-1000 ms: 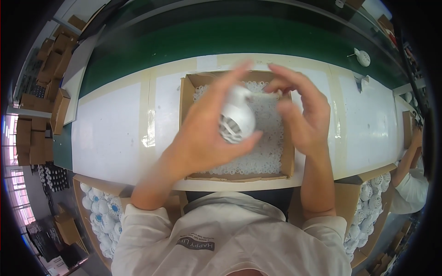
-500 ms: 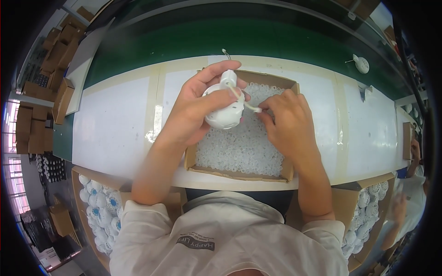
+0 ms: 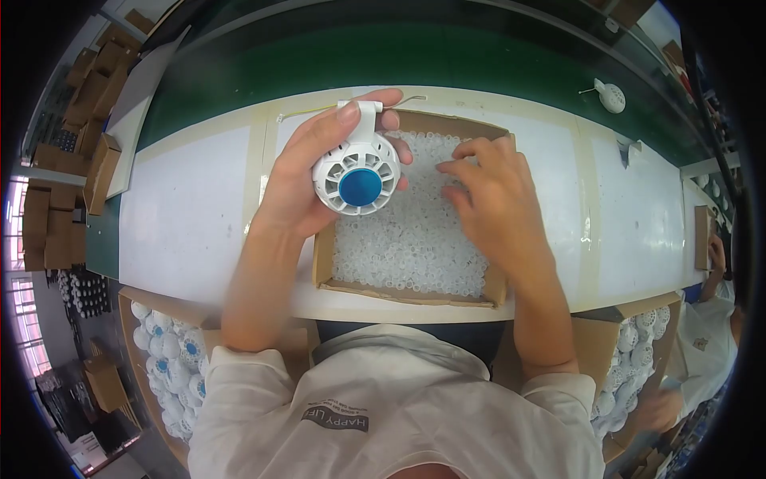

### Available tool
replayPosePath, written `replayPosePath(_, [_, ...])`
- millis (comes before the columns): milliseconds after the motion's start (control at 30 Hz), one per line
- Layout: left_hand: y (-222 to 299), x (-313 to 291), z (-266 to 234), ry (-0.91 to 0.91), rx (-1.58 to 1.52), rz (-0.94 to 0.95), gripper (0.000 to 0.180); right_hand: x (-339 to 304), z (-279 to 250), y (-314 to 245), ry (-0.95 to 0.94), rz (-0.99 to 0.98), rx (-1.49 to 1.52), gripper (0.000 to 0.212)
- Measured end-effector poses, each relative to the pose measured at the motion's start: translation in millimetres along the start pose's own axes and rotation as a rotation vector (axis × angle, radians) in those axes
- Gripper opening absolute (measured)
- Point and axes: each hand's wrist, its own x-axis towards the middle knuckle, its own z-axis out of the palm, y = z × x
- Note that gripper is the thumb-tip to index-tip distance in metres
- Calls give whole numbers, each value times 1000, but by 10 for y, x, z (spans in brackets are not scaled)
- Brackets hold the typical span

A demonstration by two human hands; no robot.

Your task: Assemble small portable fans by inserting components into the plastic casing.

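In my left hand point(image 3: 291, 180) is a small white round fan head point(image 3: 360, 188) with a slotted grille and a blue centre disc. Its grille faces me, and the short white neck points away between my thumb and fingers. A thin yellow wire point(image 3: 307, 112) with a small white end sticks out leftward from the neck; a darker wire end shows on the other side. My right hand point(image 3: 499, 195) hovers above small translucent rings point(image 3: 399, 247), fingers bent and apart, nothing visible in them. The rings fill a shallow cardboard tray point(image 3: 325, 255) under both hands.
Another white fan head point(image 3: 611, 97) lies on the green surface at the far right. Cartons of similar white parts stand at the near left point(image 3: 171, 375) and near right point(image 3: 630, 367) of the white worktable point(image 3: 187, 215). A co-worker point(image 3: 702, 343) is at the right edge.
My left hand has turned the fan head so its blue-centred grille faces me, and moved it left. My right hand has let go of the pale wire end and its fingers have spread.
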Motion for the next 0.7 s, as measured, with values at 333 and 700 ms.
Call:
replayPosePath(333, [4, 19, 31, 13, -39, -27, 40, -122, 48, -14, -212, -63, -170, 13])
replayPosePath(700, [-97, 94, -25, 2, -56, -11, 48, -112, 79, -60, -179, -147, -153, 9])
